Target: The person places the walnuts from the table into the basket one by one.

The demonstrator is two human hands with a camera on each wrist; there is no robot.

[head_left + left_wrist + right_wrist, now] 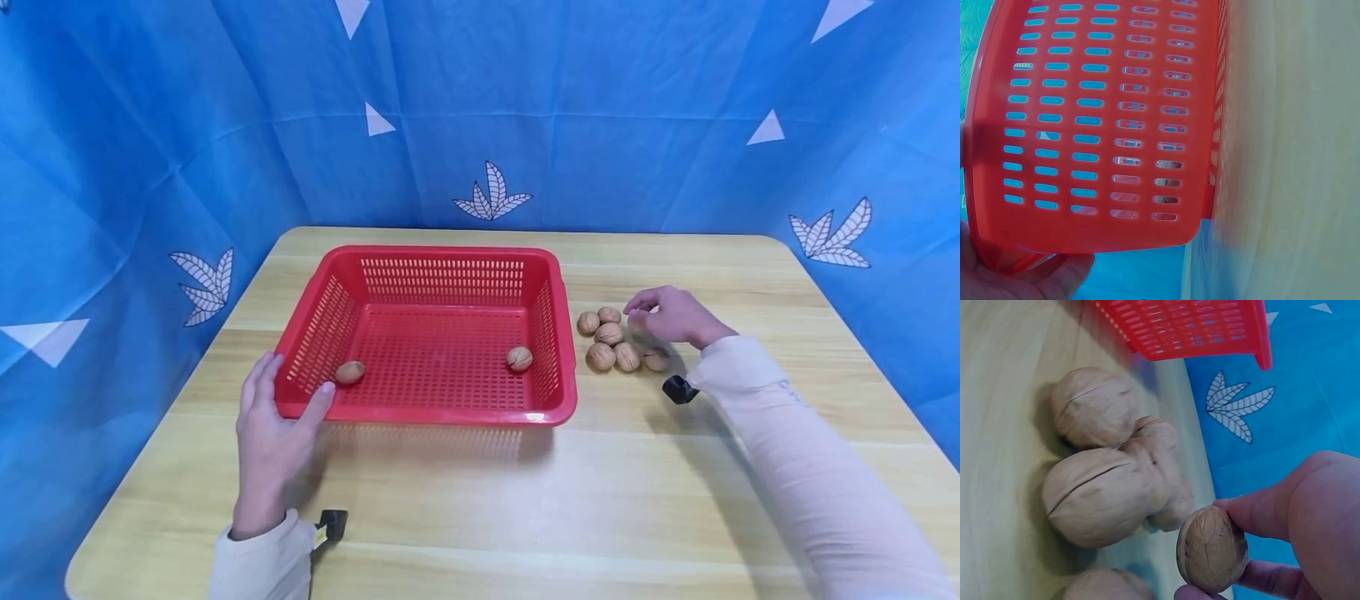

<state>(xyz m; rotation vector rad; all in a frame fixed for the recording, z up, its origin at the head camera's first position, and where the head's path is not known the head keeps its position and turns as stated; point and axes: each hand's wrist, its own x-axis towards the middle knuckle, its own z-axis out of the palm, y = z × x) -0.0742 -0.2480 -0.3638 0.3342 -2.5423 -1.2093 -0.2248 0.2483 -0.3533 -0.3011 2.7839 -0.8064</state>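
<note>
My left hand (273, 433) grips the near left corner of a red plastic basket (450, 414), thumb over the front rim and fingers along the left side. Up close, the left wrist view shows the basket's slotted wall and part of the hand at its rim. Inside the basket lie two walnuts, one walnut (349, 372) at the left and another walnut (519, 358) at the right. My right hand (675, 317) pinches a walnut (1212, 550) between thumb and fingers, raised above the table. Beside it, several walnuts (609, 334) sit grouped on the tabletop, right of the basket.
The light wooden table (525, 517) has rounded corners. A blue patterned cloth (480, 100) hangs behind it and at both sides. Each wrist carries a small black camera, such as the right camera (679, 389) near the walnut group.
</note>
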